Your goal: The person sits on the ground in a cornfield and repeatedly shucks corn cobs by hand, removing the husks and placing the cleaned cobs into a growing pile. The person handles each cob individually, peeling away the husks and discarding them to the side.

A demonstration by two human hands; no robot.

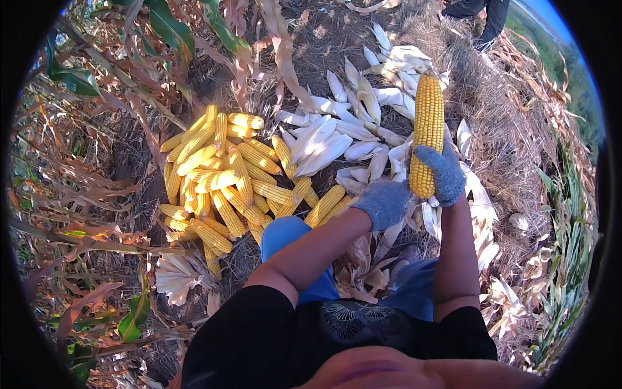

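Head view shows both gloved hands, the right hand [444,174] and left hand [383,202], clamped around the base of an upright husked corn cob [428,133], likely stiff, fairly light, easily gripped at its butt.

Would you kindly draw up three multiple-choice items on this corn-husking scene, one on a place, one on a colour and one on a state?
1. Where does the pile of husked corn cobs lie?
A. to the person's left, on the ground
B. on the person's lap
C. to the right of the right hand

2. What colour are the gloves on the left hand and the right hand?
A. red
B. grey-blue
C. white

3. In what state is the corn cob in the right hand?
A. fully wrapped in green husk
B. snapped in two
C. bare, its yellow kernels showing

Answers: 1 A, the cobs are heaped on the straw left of the blue-clad knee. 2 B, both knitted gloves look grey-blue. 3 C, the kernels show along its whole length, with pale husks lying behind it.
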